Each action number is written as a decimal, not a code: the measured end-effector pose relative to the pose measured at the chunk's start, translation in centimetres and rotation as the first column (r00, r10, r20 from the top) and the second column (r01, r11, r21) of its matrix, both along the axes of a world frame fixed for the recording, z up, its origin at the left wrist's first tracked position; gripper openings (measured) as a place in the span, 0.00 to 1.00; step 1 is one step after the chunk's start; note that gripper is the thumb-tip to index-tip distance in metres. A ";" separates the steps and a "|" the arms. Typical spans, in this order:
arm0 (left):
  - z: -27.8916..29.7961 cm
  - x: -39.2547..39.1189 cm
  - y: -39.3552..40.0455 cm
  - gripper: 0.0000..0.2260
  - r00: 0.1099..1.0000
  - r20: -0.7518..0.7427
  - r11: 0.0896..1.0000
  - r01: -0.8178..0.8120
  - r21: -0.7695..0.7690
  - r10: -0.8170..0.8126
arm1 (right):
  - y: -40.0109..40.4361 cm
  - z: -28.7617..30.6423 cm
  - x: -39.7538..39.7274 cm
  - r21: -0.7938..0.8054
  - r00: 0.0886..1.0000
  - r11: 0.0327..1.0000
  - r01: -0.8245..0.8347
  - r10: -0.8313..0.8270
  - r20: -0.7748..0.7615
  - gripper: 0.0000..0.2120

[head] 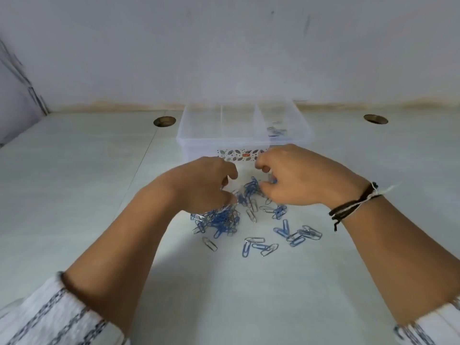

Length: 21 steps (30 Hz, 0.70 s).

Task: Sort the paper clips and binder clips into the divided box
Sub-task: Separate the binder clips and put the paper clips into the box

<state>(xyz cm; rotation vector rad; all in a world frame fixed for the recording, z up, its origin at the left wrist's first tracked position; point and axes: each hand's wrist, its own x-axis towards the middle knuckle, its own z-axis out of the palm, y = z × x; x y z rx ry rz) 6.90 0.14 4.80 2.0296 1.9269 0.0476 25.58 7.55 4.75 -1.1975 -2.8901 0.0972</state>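
My right hand (pixel 293 176) is curled over the far edge of the clip scatter, thumb and fingers drawn in around a small bunch of blue paper clips (pixel 252 186); I read it as pinching them, though the fingertips are partly hidden behind the knuckles. My left hand (pixel 206 183) sits just beside it, fingers hooked down into the denser heap of paper clips (pixel 219 220); I cannot tell whether it has actually closed on any or is only raking at them.

Around the hands, blue and silver clips lie loose on the pale table (pixel 74 195), the thick tangle under the left hand and single clips and small knots spread toward the right and nearer me. I see only wire paper clips; no binder clip is plain to me in this view.

The divided box (pixel 244 143), clear plastic with a patterned label on its front wall, stands just beyond both hands. Its right compartment holds a few clips already; the left and middle look bare, as far as the blur allows.

So I judge the sort is early, in the gathering step. Next I need a clean lift of the pinched bunch, a short carry over the front wall, and a release into the right compartment, taking care that tangled clips don't trail out.
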 end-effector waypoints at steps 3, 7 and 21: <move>0.1 0.0 0.0 0.32 0.997 -0.075 0.998 0.030 -0.049 -0.034 | -0.1 -1.0 -0.3 -0.092 0.992 0.992 -0.086 0.094 0.090 0.26; -0.6 0.6 0.2 0.21 0.999 -0.003 0.999 0.045 0.014 -0.045 | 0.4 -1.4 -0.6 -0.154 0.982 0.974 -0.167 0.179 0.063 0.25; -1.0 1.2 0.2 0.10 0.997 0.081 0.991 0.002 0.136 -0.013 | 0.4 -1.6 -0.9 -0.102 0.978 0.974 -0.203 0.196 -0.074 0.10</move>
